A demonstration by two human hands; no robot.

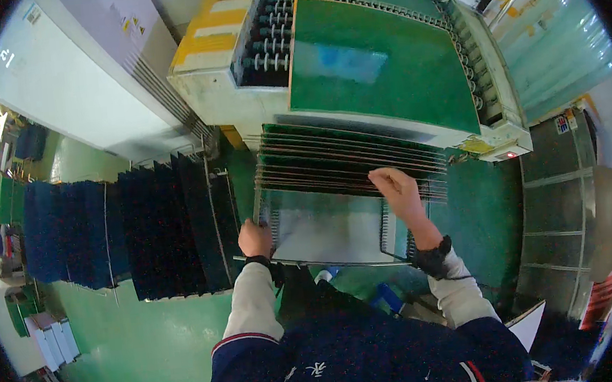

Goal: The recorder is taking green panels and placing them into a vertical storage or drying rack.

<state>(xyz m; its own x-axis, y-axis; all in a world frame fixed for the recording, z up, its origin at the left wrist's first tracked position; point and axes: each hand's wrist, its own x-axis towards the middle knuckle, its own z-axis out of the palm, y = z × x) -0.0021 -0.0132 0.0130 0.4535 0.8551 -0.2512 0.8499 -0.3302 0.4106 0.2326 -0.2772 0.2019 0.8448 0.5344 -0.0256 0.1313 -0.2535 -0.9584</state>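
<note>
A metal rack (327,263) with comb-like slotted sides stands right in front of me. In its far part, several thin dark green panels (347,160) stand in a row with their coppery edges up. At the rack's left side is my left hand (255,239), its fingers curled closed; what they hold, if anything, is hidden. My right hand (398,192) is over the nearest panel edges toward the right, fingers bent and pressed together. Whether it pinches a panel edge I cannot make out. A large glossy green panel (382,60) lies on the machine beyond.
A conveyor machine (225,96) with wheeled rollers (275,44) stands just past the rack. Racks of dark panels (164,229) line the left, beside a white cabinet (77,73). To the right is a grey metal framed unit (555,205). The floor (137,337) is green.
</note>
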